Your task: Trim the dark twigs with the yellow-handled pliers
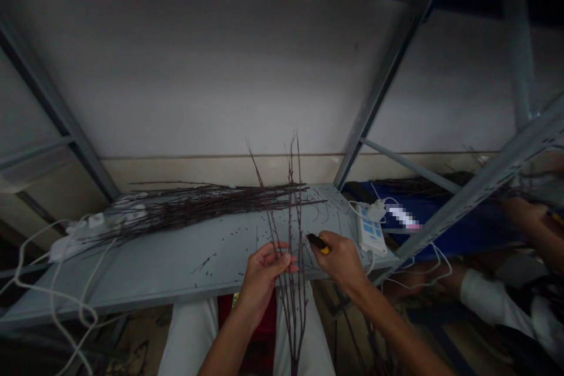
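While the left hand (264, 282) is gripping a long bunch of dark twigs (291, 229) upright, the right hand (339, 264) is holding a black-and-yellow box cutter (319, 242) just beside them. The left fingers (282, 259) are curling firmly around the stems, and the right fingers (346, 249) are wrapping shut around the cutter's handle. The bunch is standing in front of the edge of a grey metal shelf (154, 288), its lower end hanging down past white trousers (189, 335). A bigger pile of twigs (189, 205) is lying along the shelf among small scattered bits (224, 235). A white power strip (372, 229) is sitting near the right hand, another power strip (79, 241) is lying at the far left, and white cables (53, 288) are trailing off the shelf. Off to the right, a co-worker's hand (524, 217) and white sleeve (489, 299) are showing beyond a metal upright (484, 194).
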`<state>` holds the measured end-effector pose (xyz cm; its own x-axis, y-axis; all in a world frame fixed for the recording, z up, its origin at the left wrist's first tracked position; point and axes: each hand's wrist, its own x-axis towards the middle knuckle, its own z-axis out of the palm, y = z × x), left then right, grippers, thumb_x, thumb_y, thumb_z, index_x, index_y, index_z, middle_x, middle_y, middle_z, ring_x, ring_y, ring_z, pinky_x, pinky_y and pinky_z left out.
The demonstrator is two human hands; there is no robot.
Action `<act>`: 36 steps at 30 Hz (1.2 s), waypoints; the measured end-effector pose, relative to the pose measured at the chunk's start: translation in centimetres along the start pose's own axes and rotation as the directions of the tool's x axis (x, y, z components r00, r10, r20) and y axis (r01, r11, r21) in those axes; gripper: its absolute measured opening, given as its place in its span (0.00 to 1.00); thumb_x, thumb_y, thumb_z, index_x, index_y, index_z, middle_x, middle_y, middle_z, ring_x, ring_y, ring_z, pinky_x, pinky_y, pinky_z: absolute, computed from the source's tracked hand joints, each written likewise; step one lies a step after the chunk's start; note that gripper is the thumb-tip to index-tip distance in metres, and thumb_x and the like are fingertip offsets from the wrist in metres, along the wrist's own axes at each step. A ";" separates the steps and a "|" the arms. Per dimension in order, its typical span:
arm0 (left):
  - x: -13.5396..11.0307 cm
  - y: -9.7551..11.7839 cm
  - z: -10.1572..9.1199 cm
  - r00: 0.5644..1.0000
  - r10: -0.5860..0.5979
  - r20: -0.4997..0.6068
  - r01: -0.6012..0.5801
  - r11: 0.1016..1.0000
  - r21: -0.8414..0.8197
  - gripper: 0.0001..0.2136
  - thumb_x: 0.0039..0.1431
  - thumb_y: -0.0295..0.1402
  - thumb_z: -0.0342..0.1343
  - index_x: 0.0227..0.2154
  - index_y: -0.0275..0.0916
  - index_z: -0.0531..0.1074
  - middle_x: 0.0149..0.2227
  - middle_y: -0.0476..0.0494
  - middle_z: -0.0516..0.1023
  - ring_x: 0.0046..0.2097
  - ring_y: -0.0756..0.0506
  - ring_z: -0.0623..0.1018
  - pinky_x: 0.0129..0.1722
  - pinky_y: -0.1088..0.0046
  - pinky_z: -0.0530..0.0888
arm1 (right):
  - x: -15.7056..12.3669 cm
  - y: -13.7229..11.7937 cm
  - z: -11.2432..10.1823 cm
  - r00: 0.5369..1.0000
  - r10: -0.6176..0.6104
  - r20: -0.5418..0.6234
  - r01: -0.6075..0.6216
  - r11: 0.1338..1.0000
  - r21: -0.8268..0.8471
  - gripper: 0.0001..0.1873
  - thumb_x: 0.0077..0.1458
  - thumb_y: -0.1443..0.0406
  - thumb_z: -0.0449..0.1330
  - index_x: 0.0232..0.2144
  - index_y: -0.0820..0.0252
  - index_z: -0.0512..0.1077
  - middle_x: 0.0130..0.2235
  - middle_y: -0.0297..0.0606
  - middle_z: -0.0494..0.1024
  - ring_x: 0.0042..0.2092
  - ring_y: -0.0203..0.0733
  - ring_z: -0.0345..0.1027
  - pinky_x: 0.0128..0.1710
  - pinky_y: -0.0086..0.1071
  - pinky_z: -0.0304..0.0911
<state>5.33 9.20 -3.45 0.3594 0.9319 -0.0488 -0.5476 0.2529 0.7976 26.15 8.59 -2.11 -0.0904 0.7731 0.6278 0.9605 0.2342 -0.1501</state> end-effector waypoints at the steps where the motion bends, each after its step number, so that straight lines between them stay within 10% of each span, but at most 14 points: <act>1: 0.0 0.0 0.0 1.000 0.004 0.002 -0.004 1.000 0.011 0.17 0.50 0.36 0.72 0.41 0.35 0.78 0.33 0.41 0.84 0.31 0.47 0.82 0.39 0.72 0.74 | -0.1 -0.3 -0.5 0.998 0.065 -0.006 -0.065 0.997 0.034 0.17 0.63 0.60 0.57 0.22 0.56 0.65 0.21 0.31 0.69 0.23 0.36 0.63 0.26 0.31 0.54; 6: -0.2 0.0 0.2 0.998 0.068 -0.016 -0.067 0.996 0.058 0.16 0.49 0.38 0.72 0.39 0.35 0.79 0.34 0.41 0.82 0.35 0.44 0.82 0.39 0.68 0.77 | -0.1 -3.1 -3.4 0.932 0.328 0.155 -0.362 0.855 0.370 0.20 0.59 0.49 0.61 0.25 0.57 0.70 0.22 0.30 0.70 0.25 0.38 0.63 0.27 0.32 0.56; 16: -0.7 0.2 0.7 0.995 0.096 0.014 -0.097 0.991 0.091 0.14 0.52 0.37 0.70 0.39 0.36 0.79 0.36 0.41 0.80 0.37 0.43 0.81 0.38 0.67 0.78 | 3.2 -5.4 -4.5 0.886 0.335 0.320 -0.454 0.490 0.744 0.17 0.50 0.55 0.69 0.38 0.59 0.77 0.39 0.42 0.83 0.36 0.45 0.74 0.38 0.37 0.67; 36: -0.7 0.3 1.2 0.997 0.058 0.044 -0.062 0.995 0.077 0.17 0.51 0.39 0.71 0.40 0.33 0.78 0.33 0.40 0.81 0.35 0.44 0.80 0.38 0.68 0.78 | 5.2 -6.1 -5.2 0.912 0.303 0.277 -0.405 0.550 0.731 0.11 0.52 0.58 0.65 0.33 0.59 0.75 0.32 0.35 0.77 0.32 0.41 0.68 0.33 0.33 0.65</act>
<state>5.76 8.30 -2.45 0.3595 0.9328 0.0241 -0.5086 0.1742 0.8432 21.19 8.15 6.01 0.1360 0.9392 0.3153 0.3722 0.2465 -0.8948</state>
